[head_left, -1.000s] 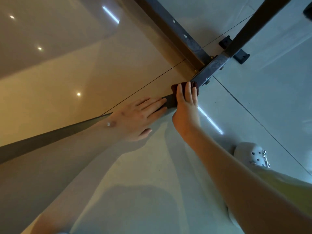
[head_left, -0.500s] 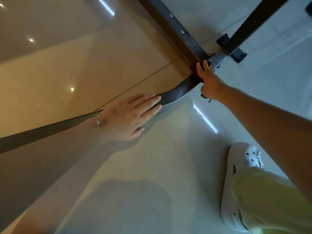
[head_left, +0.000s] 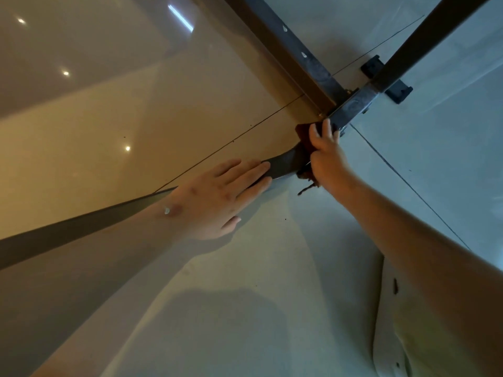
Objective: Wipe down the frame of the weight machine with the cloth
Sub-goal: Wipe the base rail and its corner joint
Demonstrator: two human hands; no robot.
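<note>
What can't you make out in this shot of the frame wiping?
Head view:
Most of the cloth, hidden under the right grip; only dark red edges show.
A stretch of the frame, covered by the left grip.
The slanted bar, cut off by the top edge.

A bunched dark red cloth (head_left: pixel 304 133) drapes over the curved grey metal frame (head_left: pixel 285 162), just below where its bars meet, frayed end hanging.

I think I am in a gym room: steel frame bars (head_left: pixel 313 63) of a machine lie on glossy floor tiles (head_left: pixel 81 164).
</note>
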